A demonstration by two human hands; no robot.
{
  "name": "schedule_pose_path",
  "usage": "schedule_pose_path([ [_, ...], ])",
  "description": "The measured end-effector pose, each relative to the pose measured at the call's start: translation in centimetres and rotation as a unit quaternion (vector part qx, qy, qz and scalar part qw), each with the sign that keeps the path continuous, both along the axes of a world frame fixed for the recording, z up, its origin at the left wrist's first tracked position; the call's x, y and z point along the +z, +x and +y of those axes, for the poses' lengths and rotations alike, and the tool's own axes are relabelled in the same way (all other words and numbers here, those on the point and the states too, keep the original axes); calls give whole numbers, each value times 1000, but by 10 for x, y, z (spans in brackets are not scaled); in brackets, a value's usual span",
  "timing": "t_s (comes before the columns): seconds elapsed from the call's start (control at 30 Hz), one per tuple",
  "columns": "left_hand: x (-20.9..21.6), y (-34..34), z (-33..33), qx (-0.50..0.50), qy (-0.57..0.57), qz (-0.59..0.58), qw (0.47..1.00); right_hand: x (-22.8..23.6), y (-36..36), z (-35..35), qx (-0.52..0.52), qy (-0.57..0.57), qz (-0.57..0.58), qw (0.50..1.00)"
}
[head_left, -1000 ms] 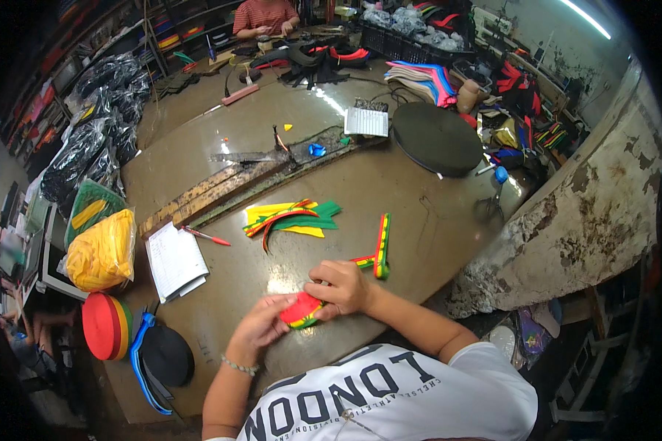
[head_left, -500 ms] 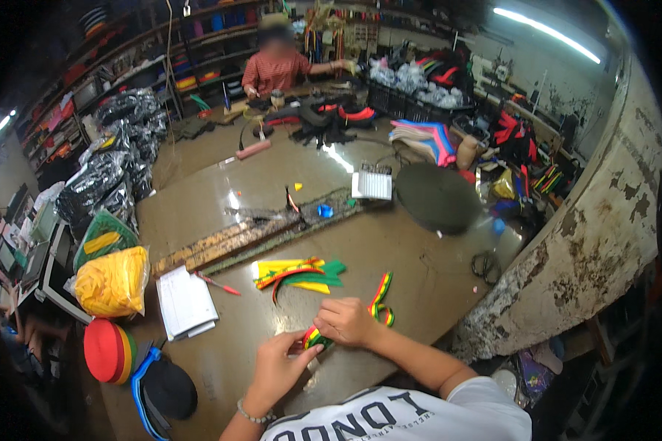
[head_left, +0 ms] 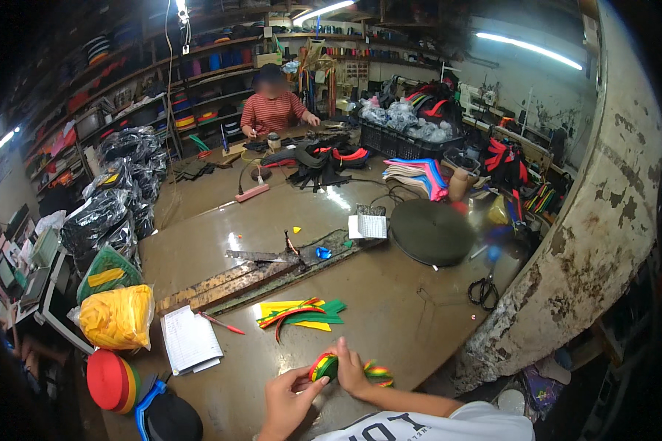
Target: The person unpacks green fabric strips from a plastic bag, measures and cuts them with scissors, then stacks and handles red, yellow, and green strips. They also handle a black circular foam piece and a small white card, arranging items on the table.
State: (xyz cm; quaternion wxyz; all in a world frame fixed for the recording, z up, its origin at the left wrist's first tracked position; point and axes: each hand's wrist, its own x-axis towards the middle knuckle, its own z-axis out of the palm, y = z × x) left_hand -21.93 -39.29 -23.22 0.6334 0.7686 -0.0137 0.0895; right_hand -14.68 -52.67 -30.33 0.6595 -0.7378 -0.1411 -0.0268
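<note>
A strip of red, yellow and green striped ribbon is wound into a small roll [head_left: 324,367] above the near part of the table. My left hand [head_left: 293,397] pinches the roll between thumb and fingers from its left side. Against the roll's right side, my right hand [head_left: 351,373] is closed on the ribbon, fingers pointing up and partly hidden. The ribbon's loose tail [head_left: 379,374] comes out to the right of that hand, smeared by motion. Farther off lies a flat bundle of yellow, green and striped strips [head_left: 301,314], which neither hand touches.
Left of the hands lie a red pen [head_left: 222,323], a paper pad [head_left: 189,342], large ribbon rolls [head_left: 109,380] and a bagged yellow bundle [head_left: 115,317]. A metal-edged beam [head_left: 235,275] crosses the table. Scissors [head_left: 483,292] and a dark round disc [head_left: 432,231] are rightward. A co-worker [head_left: 276,110] sits opposite.
My right hand has turned from knuckles-up over the roll to fingers upright beside it. The ribbon's tail has drawn down and closer. The view has tilted up a little.
</note>
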Motion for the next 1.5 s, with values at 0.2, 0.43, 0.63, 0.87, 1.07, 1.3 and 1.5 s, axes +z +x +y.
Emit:
schedule_pose_path([
  [0.2,2,3,11,-88,142,73,983,7,31,-31,205,-291,-383,852],
  [0.43,12,-2,-11,15,44,-13,999,-1,6,3,-91,12,-15,996],
  [0.63,18,-3,7,-61,269,8,961,15,37,-23,203,-248,-434,842],
  [0.87,17,-4,-4,58,189,-79,977,24,1,10,51,-12,-108,993],
  [1.07,21,3,1,56,254,-137,956,41,15,6,106,-11,-151,983],
  [1.3,24,7,0,-35,308,-73,948,39,47,-22,229,-146,-464,843],
  [1.5,7,17,-51,108,229,-198,947,27,6,-11,-95,150,42,983],
])
